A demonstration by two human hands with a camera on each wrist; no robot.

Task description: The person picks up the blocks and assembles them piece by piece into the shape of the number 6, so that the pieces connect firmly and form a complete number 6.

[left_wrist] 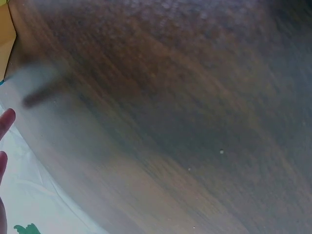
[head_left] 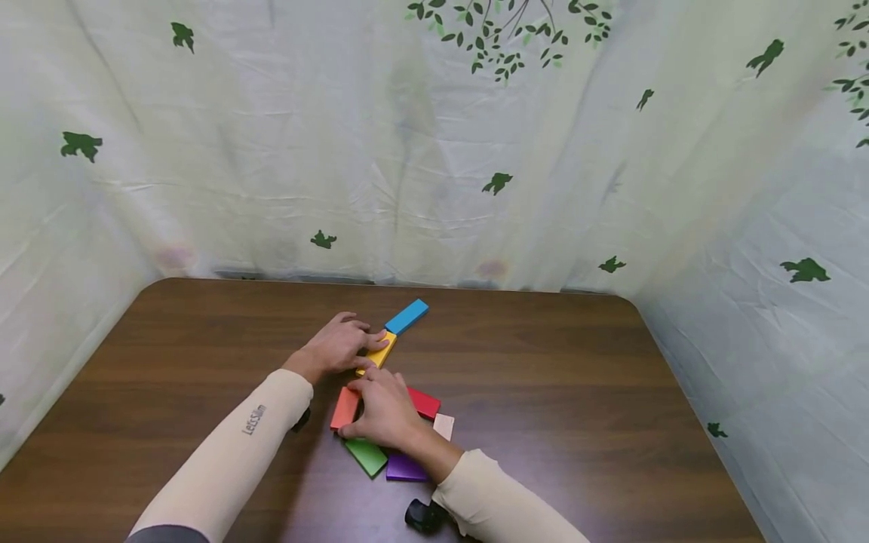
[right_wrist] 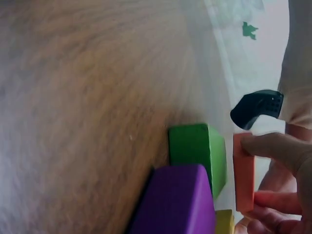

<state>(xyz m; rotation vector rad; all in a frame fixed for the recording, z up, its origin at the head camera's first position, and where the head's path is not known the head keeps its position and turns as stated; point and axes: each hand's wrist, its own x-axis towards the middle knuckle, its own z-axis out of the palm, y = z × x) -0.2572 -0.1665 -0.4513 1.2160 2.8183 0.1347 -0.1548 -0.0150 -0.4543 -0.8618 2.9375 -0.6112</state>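
Observation:
A yellow block (head_left: 382, 353) lies end to end with a blue block (head_left: 407, 317). My left hand (head_left: 339, 345) pinches the yellow block from its left side, thumb toward the near end. In the left wrist view only two of its fingers show at the left edge, near the yellow block (left_wrist: 7, 39). My right hand (head_left: 388, 411) holds an orange block (head_left: 345, 409) by its ends; in the right wrist view the thumb is at one end of the orange block (right_wrist: 243, 178) and fingers at the other.
Beside and under the right hand lie a red block (head_left: 424, 403), a pale pink block (head_left: 443, 426), a purple block (head_left: 406, 467) and a green block (head_left: 366, 457), forming a rough ring with the orange one. The brown wooden table (head_left: 543, 392) meets a white leaf-print curtain (head_left: 271, 151) behind.

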